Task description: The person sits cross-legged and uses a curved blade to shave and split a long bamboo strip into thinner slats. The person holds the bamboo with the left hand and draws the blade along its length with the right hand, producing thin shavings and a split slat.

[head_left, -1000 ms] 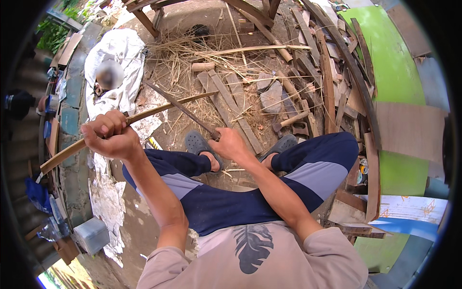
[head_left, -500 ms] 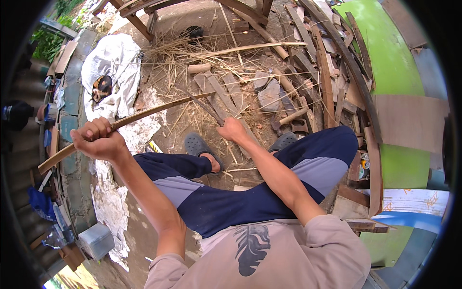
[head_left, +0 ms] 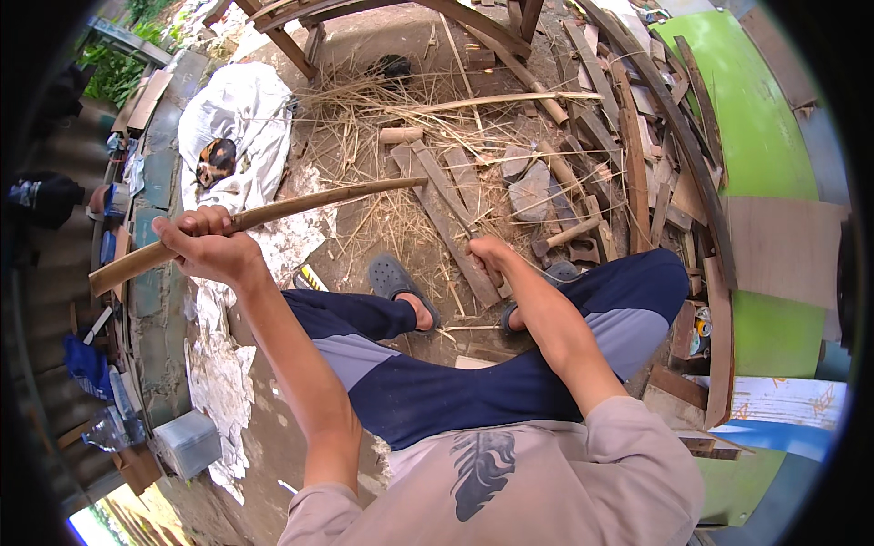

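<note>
My left hand (head_left: 218,246) is raised on the left, its fingers wrapped round a long, slightly curved bamboo strip (head_left: 319,197). The strip's short end sticks out to the lower left, and its long end reaches right toward the middle of the scene. My right hand (head_left: 492,257) is closed between my knees, beyond the strip's far tip and lower than it. It grips a knife (head_left: 470,228) whose slim dark blade is hard to pick out against the planks below. Blade and strip appear apart.
Thin shavings (head_left: 364,136) and flat planks (head_left: 437,218) lie before my feet. Stones (head_left: 530,193), a wooden-handled hammer (head_left: 572,235) and scrap wood are to the right. A calico cat (head_left: 217,162) rests on white cloth (head_left: 238,105) at left. A wooden bench (head_left: 319,14) stands ahead.
My right hand has moved right and slightly down, drawing the knife away from the strip's tip. The left hand still holds the strip, now turned to show a broader face. The view has shifted slightly.
</note>
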